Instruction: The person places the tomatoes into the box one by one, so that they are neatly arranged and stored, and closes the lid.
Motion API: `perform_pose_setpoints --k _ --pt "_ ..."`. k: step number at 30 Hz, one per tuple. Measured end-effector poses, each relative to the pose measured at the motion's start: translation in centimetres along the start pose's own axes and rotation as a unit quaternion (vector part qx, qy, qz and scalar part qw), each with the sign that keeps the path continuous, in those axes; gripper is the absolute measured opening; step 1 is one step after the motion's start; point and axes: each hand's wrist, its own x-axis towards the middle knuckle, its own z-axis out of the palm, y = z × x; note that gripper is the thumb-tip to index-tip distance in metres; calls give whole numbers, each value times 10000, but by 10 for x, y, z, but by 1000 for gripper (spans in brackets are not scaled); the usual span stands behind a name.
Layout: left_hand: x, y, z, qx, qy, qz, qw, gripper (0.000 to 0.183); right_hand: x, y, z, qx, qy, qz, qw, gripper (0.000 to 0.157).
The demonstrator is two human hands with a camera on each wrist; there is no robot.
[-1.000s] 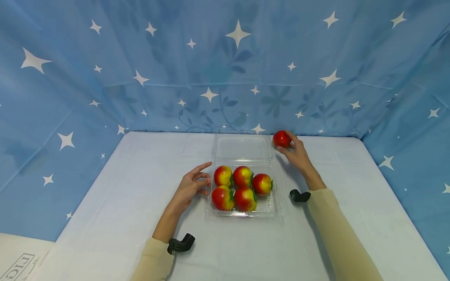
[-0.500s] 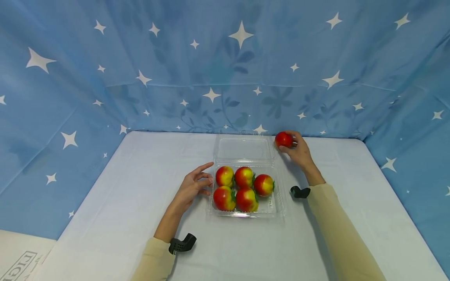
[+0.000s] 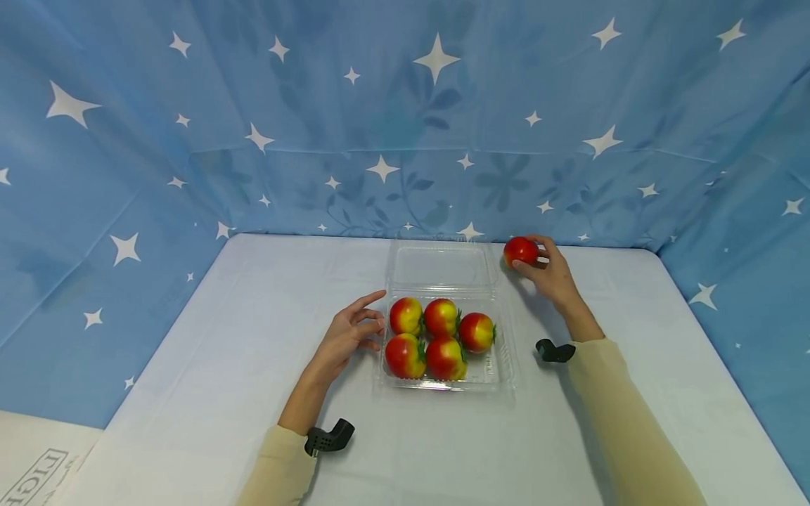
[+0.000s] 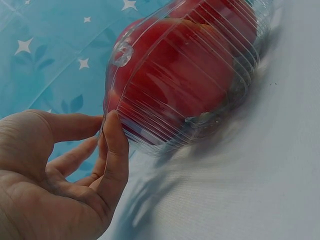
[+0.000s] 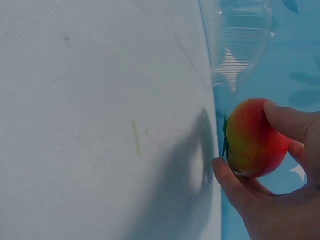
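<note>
My left hand [image 3: 344, 337] is at the left side of a clear plastic clamshell box [image 3: 484, 369], its thumb and a finger pinching the rim [image 4: 103, 117] in the left wrist view. Several round red-and-yellow fruits [image 3: 405, 355] with green leafy tops lie in the box's base, leaving its near right corner bare. Beyond them the see-through lid [image 3: 443, 267] lies folded back. Another such fruit [image 5: 255, 139] is between the thumb and fingers of my right hand [image 3: 552, 274], just right of the lid near the table's far edge. Its green top points away from the palm in the right wrist view.
A white cloth covers the table [image 3: 253, 302]. Close behind its far edge hangs a blue curtain [image 3: 304, 126] with white stars, continuing along both sides. At the lower left lies a pale printed sheet or board [image 3: 38, 457]. Each wrist wears a black camera mount [image 3: 329, 436].
My right hand, holding the fruit, has shifted a little to the right, away from the lid. The left hand stays at the box's edge, and the fruits inside keep their places.
</note>
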Motion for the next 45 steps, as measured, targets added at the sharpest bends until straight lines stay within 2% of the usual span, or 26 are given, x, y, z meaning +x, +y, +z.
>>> perform_pose_setpoints --k 5,12,19,25,30,33,40,45 --pt "0 0 0 -1 4 18 10000 58 -5 -7 -5 9 -21 -29 10000 68" --pt "1 -1 1 22 1 -15 10000 58 -12 -16 -6 324 -236 -29 9992 73" --pt "1 -1 1 -19 -26 -38 10000 60 -22 -23 -9 233 -397 70 9989 70" --pt "1 -1 2 -42 -17 -30 10000 60 -27 -23 -9 389 -420 142 9983 72" --pt "1 0 2 -24 -6 -34 10000 59 -32 -22 -11 108 -291 222 9993 82" --pt "1 0 2 -23 -2 -36 10000 58 -37 -22 -12 -7 -287 157 9995 84" --pt "0 1 2 -28 46 -56 10000 57 -45 -26 -10 88 -610 -183 9979 73" --pt "-1 1 1 -20 1 -4 10000 59 -49 -35 -10 90 -742 -428 9963 78"
